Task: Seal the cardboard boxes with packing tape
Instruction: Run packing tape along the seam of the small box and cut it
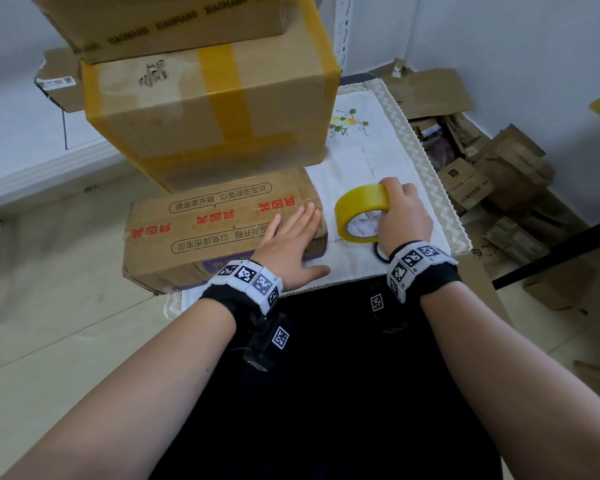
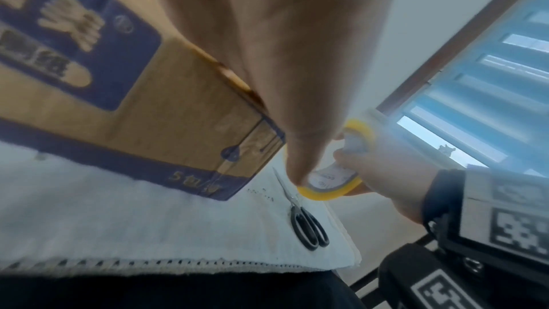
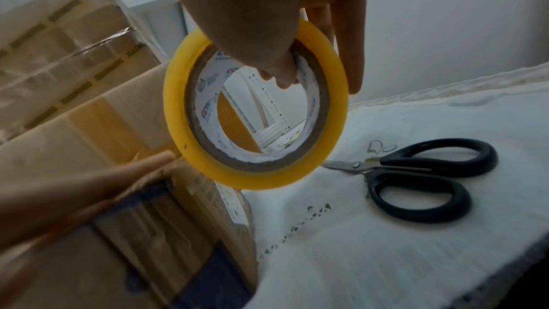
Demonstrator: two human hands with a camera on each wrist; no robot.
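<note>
Flat box (image 1: 201,230) sits at the counter's (image 1: 388,161) left edge | left hand (image 1: 288,242) lies flat, fingers straight, on its right end | right hand (image 1: 404,213) grips tape roll (image 1: 361,213), thumb through core, just beside box | step looks like starting a strip: free the tape end next | scissors (image 3: 415,180) wait nearby

Tape roll (image 1: 361,213): translucent yellow, white printed core. Front box (image 1: 219,230): brown, red and black print, blue side panel. Scissors (image 3: 415,180): black handles. Cloth (image 1: 368,161): white, green embroidery.
</note>
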